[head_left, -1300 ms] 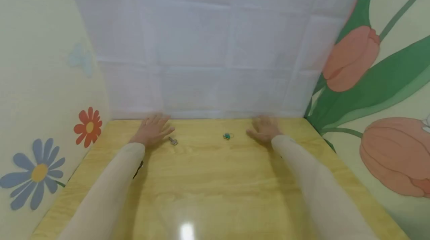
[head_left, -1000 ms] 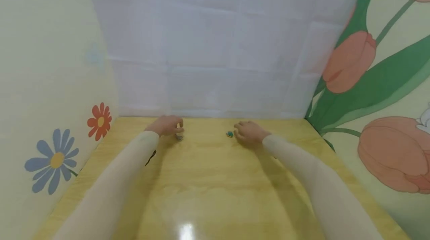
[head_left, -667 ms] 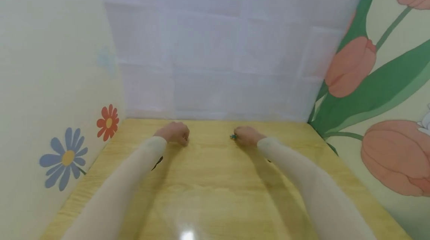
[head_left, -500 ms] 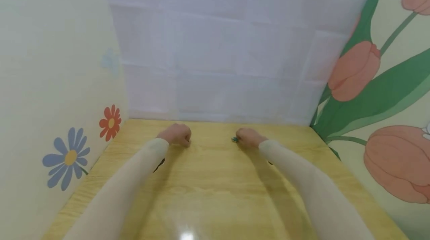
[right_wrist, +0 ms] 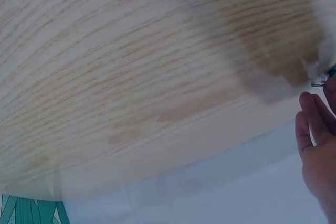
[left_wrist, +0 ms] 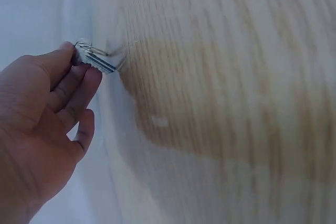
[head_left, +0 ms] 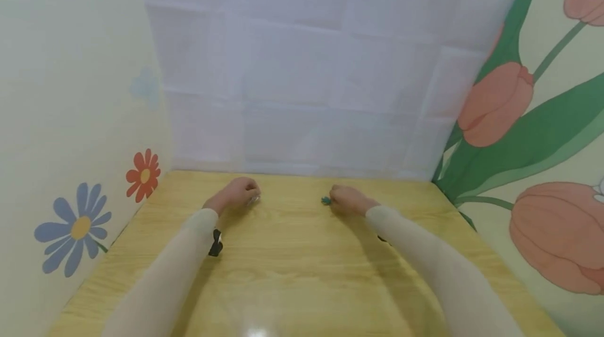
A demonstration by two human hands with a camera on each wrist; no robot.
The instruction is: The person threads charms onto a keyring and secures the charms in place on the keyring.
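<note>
My left hand (head_left: 236, 194) pinches a small silver key (left_wrist: 98, 61) between thumb and fingers, slightly above the table. Grooves show along its metal in the left wrist view, and the thumb and fingertips cover one end. Over to the right, my right hand (head_left: 351, 200) pinches a small green keychain (head_left: 326, 200) close to the wooden surface. The fingers hide most of it. In the right wrist view only a bit of the metal ring (right_wrist: 318, 83) shows beside the right hand's fingers (right_wrist: 311, 109), at the frame's edge.
The pale wooden table (head_left: 292, 253) ends at a white creased cloth (head_left: 292, 80) hanging behind it. Walls with painted flowers (head_left: 79, 227) and tulips (head_left: 495, 104) stand left and right. A black strap (head_left: 215, 243) shows under the left sleeve.
Both hands came inward from spread fingers and took hold of the key and the green keychain. Lately the left hand turned and drew slightly left with the key; the right hand barely moved.
</note>
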